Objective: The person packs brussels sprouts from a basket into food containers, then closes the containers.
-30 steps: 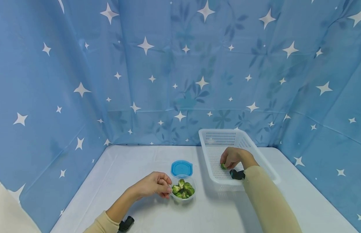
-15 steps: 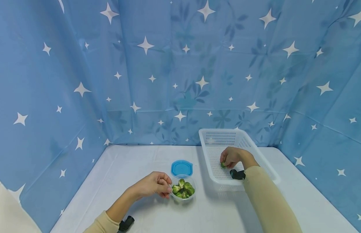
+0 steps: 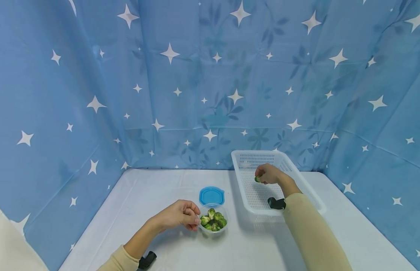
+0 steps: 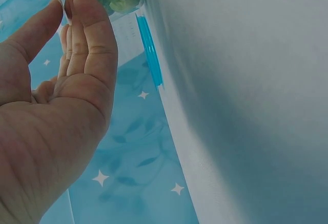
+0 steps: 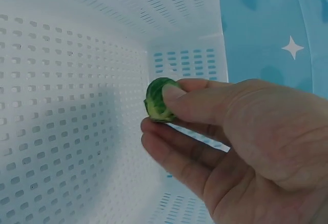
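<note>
My right hand [image 3: 268,174] pinches a single green Brussels sprout [image 5: 160,101] between thumb and fingers, above the floor of the white perforated basket [image 3: 241,184]. In the right wrist view the sprout is apart from the basket's walls. My left hand [image 3: 180,215] holds the rim of a small round clear container [image 3: 212,232] between thumb and fingertips. Several Brussels sprouts [image 3: 214,219] fill that container. The left wrist view shows the thumb and fingers [image 4: 95,34] at the container's edge, which is partly cut off at the top.
A blue lid [image 3: 211,195] lies flat just behind the clear container. The white-covered table [image 3: 155,192] carries everything, with a blue starry curtain [image 3: 182,94] behind and at the sides. Dark wrist devices [image 3: 276,203] show at both wrists.
My right hand has risen and moved slightly back inside the basket, carrying the Brussels sprout up with it. The left hand and the clear container have stayed where they were.
</note>
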Motion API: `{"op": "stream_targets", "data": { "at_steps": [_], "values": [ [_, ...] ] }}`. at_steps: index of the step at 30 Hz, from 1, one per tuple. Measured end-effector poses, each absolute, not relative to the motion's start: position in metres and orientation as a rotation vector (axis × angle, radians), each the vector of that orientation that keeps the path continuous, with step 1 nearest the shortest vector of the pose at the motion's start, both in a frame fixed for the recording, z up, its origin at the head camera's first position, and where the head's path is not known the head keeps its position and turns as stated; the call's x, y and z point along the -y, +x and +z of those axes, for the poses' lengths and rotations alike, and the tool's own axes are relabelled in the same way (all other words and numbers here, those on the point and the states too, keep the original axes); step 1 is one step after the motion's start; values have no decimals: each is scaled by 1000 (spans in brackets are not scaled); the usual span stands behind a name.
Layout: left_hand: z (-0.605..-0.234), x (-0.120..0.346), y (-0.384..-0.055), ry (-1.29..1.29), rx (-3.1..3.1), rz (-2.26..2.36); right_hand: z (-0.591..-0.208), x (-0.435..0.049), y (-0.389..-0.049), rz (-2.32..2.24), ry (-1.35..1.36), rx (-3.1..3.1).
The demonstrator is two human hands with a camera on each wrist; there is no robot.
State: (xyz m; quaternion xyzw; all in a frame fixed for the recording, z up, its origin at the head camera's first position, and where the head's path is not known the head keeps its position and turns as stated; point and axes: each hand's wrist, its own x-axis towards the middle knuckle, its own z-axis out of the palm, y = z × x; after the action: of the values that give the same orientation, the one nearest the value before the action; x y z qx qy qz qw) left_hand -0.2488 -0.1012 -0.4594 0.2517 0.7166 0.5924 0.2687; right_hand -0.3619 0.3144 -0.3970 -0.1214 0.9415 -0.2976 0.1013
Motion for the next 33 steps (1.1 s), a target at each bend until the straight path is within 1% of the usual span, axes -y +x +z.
{"op": "stream_targets", "data": {
  "at_steps": [12,18,23,33],
  "values": [
    [-460,101,-250,669,-1925,1600,-383,-310,-364,-865,-458,-2913],
    [-459,102,-248,670,-1921,1610,-370,-296,-366,-879,-596,-2958],
    [-458,102,-248,669,-1921,1608,-358,-280,-359,-895,-714,-2985],
    [-457,102,-247,659,-1925,1608,-337,-243,-340,-941,-849,-2952]
  ]
}}
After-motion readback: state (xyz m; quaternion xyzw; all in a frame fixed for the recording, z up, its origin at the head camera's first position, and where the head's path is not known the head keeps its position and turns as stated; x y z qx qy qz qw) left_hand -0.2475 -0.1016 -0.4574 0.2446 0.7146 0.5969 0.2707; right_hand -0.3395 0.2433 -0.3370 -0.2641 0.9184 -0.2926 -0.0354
